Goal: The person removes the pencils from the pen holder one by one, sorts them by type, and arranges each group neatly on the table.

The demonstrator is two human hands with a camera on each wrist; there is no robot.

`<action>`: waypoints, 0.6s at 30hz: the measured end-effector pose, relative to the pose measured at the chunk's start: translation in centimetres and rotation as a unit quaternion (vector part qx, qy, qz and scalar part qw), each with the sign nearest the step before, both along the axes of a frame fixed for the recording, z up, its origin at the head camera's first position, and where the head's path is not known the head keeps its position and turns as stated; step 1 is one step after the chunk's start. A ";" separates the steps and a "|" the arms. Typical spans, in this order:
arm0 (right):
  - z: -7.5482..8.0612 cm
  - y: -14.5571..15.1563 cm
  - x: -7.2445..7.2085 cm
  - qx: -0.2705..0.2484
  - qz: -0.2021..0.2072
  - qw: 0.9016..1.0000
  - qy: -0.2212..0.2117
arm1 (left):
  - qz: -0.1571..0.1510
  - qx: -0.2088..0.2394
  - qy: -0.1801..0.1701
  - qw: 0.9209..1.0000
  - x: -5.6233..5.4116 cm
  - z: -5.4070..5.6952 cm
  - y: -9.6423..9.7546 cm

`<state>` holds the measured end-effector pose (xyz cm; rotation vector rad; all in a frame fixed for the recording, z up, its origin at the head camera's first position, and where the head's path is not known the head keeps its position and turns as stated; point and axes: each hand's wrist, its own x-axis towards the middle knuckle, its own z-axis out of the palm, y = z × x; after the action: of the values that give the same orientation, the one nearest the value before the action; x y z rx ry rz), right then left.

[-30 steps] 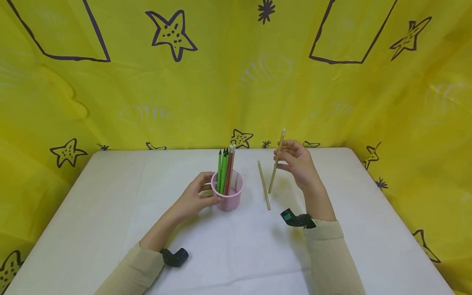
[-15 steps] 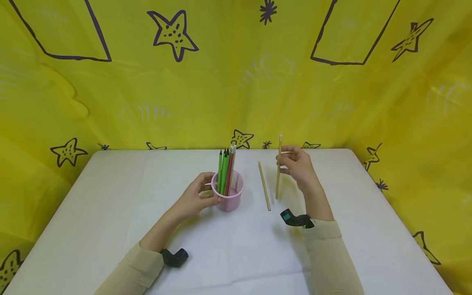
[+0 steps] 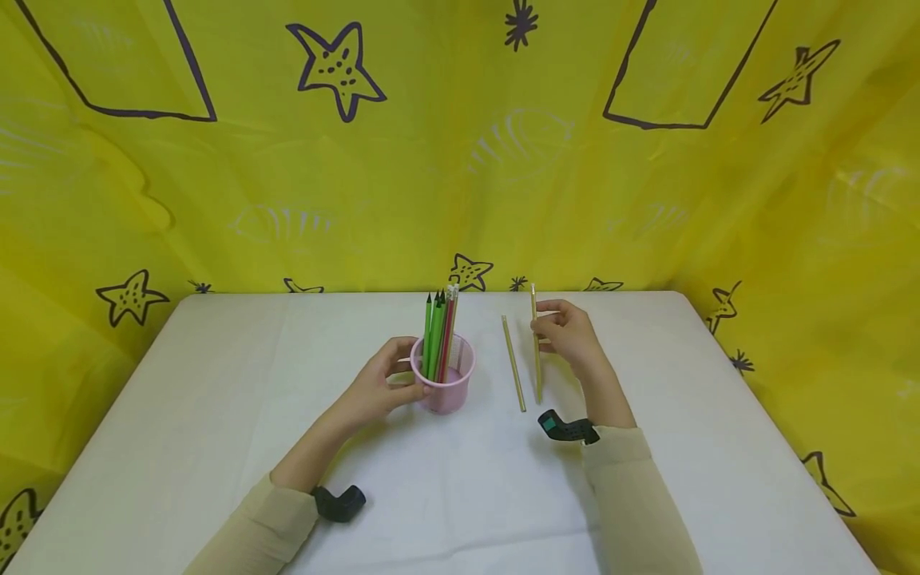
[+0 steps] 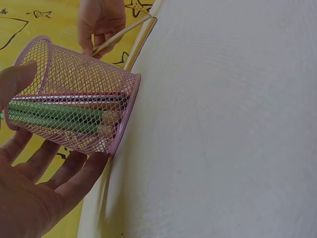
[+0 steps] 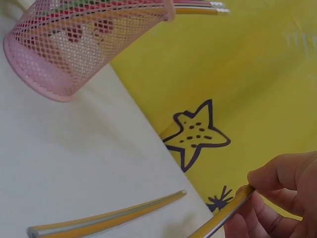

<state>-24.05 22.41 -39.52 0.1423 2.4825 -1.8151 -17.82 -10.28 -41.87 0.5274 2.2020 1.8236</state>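
A pink mesh pencil cup (image 3: 447,397) stands on the table, holding several green pencils (image 3: 434,339) with black tips up and a few red and yellow ones with white eraser ends up. My left hand (image 3: 377,385) grips the cup from the left, thumb near its front and fingers around the back. To the right, my right hand (image 3: 570,334) pinches a gold-yellow pencil (image 3: 537,371) between thumb and fingers. That pencil is nearly upright, eraser end up, its lower end close to the table. Between it and the cup lies another gold-yellow pencil (image 3: 513,364).
A white cloth (image 3: 446,495) covers the table. Behind and at both sides hangs a yellow curtain (image 3: 402,192) with drawn starfish and fish. Black wrist devices (image 3: 341,503) sit at the beige sleeves (image 3: 636,479).
My right hand has moved down and slightly left, bringing its pencil from a slant to nearly upright, beside the lying pencil. The left hand and the cup stay put.
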 end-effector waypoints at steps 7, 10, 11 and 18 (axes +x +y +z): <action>-1.1 -0.1 -0.3 0.018 0.003 1.000 -0.022 | 0.000 0.000 -0.004 1.000 0.1 0.0 0.0; -1.5 -0.1 -0.4 0.018 0.000 0.999 -0.026 | 0.000 0.000 -0.004 1.000 0.0 0.0 0.0; -1.5 -0.2 -0.4 0.017 -0.001 0.999 -0.028 | 0.000 -0.001 -0.005 1.000 0.0 0.0 0.0; -2.4 -0.2 -0.7 0.018 0.005 0.998 -0.052 | 0.001 -0.005 -0.007 1.000 0.0 0.1 0.0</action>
<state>-24.71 22.25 -41.93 0.2200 2.4406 -1.7142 -17.82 -10.28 -41.80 0.5094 2.2021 1.8092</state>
